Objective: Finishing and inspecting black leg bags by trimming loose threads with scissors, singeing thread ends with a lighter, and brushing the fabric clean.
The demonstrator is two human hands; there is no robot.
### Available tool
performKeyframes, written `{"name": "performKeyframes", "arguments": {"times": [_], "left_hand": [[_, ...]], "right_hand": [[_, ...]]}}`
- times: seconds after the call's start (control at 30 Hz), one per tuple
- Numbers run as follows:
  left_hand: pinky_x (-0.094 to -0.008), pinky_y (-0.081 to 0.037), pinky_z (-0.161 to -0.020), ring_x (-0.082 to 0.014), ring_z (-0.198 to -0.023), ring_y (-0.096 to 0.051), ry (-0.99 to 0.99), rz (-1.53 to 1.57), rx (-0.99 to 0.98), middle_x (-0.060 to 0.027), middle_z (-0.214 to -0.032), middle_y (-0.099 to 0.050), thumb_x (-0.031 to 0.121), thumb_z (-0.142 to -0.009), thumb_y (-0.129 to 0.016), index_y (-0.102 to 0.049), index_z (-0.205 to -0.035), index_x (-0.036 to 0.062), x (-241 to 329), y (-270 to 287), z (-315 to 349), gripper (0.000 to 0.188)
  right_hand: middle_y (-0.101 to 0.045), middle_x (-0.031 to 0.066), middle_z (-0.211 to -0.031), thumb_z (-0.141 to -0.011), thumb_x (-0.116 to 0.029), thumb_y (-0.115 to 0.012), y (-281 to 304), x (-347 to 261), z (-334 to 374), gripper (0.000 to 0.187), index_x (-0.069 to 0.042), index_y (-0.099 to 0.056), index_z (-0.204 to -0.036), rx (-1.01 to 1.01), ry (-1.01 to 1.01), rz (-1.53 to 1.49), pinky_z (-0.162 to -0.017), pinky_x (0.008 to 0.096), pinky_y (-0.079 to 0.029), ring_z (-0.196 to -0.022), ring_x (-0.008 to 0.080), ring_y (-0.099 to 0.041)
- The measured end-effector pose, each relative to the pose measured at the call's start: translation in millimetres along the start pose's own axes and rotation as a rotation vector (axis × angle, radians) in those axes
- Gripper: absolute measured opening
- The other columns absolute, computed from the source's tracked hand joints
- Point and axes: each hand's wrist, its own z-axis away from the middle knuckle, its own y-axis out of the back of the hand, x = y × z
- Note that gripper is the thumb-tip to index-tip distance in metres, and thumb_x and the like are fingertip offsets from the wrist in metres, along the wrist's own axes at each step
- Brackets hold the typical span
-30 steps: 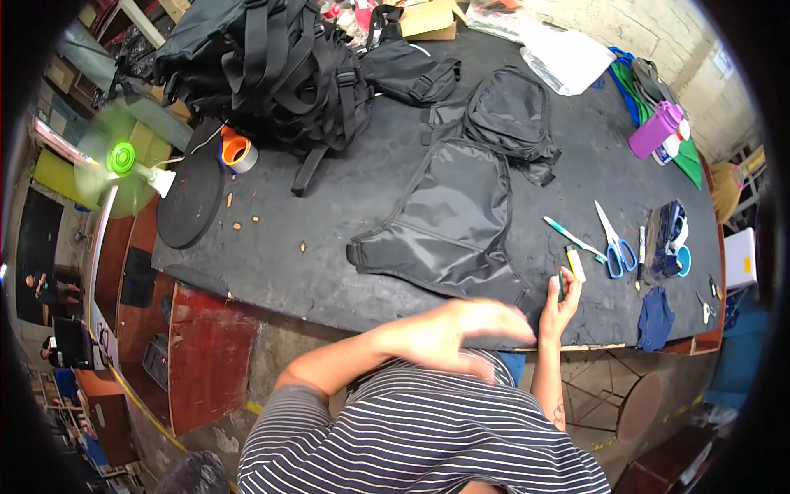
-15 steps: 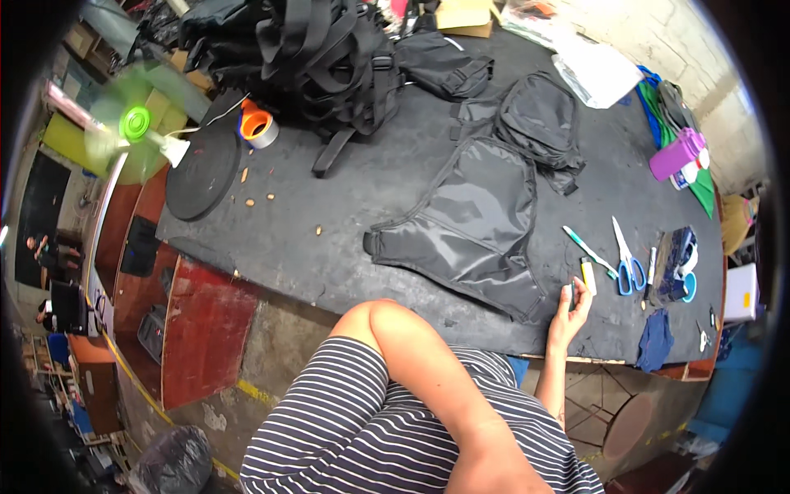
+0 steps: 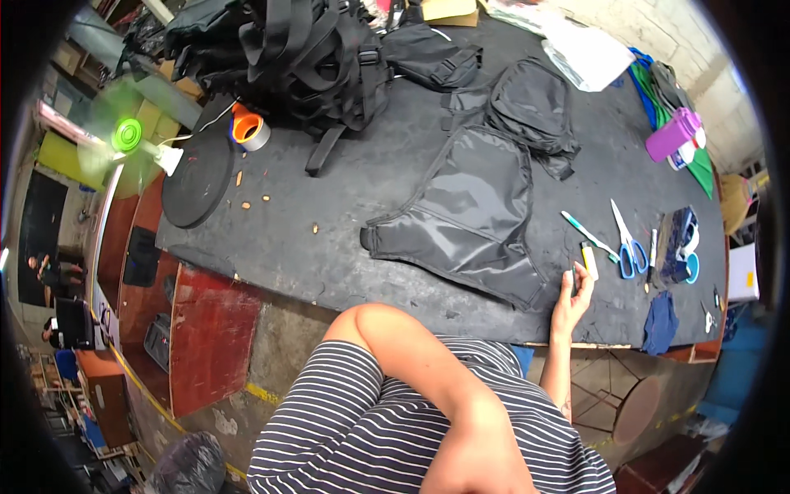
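I'm seeing the right hand (image 3: 569,311) pinching a small dark thing (image 3: 574,291) beside the yellow-and-white stick (image 3: 588,260) — left hand's sitting out of view, so can't tell its grip.

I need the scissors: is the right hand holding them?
No, the scissors lie on the table, apart from the right hand.
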Motion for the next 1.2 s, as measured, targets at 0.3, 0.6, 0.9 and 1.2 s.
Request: {"name": "performKeyframes", "arguments": {"times": [0.3,0.6,0.9,1.2], "left_hand": [[-0.043,-0.038,-0.096,-0.0324,-0.111,-0.052,0.542,-0.258,0.204,-0.0182,-0.113,-0.059,0.05,-0.079,-0.063,-0.053,-0.116,-0.0079,68.9,55.7,76.5,0.069],[-0.0433,-0.028,-0.108,-0.0358,-0.124,-0.039,0.185,0.467,1.662,-0.0273,-0.132,-0.039,0.036,-0.091,-0.048,-0.034,-0.13,-0.0093,15.3,87.5,194.8,0.062],[-0.0379,-0.045,-0.089,-0.0244,-0.101,-0.056,-0.105,0.21,1.911,-0.012,-0.116,-0.056,0.032,-0.088,-0.058,-0.052,-0.114,0.0044,7.5,112.6,186.0,0.038],[-0.0347,-0.046,-0.063,-0.0225,-0.066,-0.056,0.086,0.231,1.858,-0.0098,-0.086,-0.062,0.03,-0.088,-0.057,-0.056,-0.103,0.0037,18.4,96.8,192.0,0.03]], "right_hand": [[-0.056,0.0098,-0.099,-0.087,-0.016,-0.06,41.2,18.3,-25.1,0.026,0.002,-0.056,-0.106,0.271,0.038,0.112,-0.085,0.0301,-0.041,-0.094,0.0189,-0.053],[-0.058,0.0085,-0.088,-0.08,-0.023,-0.064,74.9,45.5,-53.9,0.027,-0.008,-0.059,-0.103,0.301,-0.119,0.628,-0.077,0.041,-0.04,-0.086,0.0272,-0.051],[-0.054,0.0113,-0.095,-0.076,-0.007,-0.064,52.0,18.7,-67.5,0.023,-0.005,-0.058,-0.097,0.24,0.136,0.5,-0.084,0.0397,-0.036,-0.094,0.0298,-0.048],[-0.048,0.0108,-0.122,-0.066,-0.01,-0.071,-90.6,-70.4,-161.4,0.058,-0.012,-0.05,-0.121,-0.119,0.649,0.453,-0.096,0.0434,-0.034,-0.117,0.031,-0.042]]}}
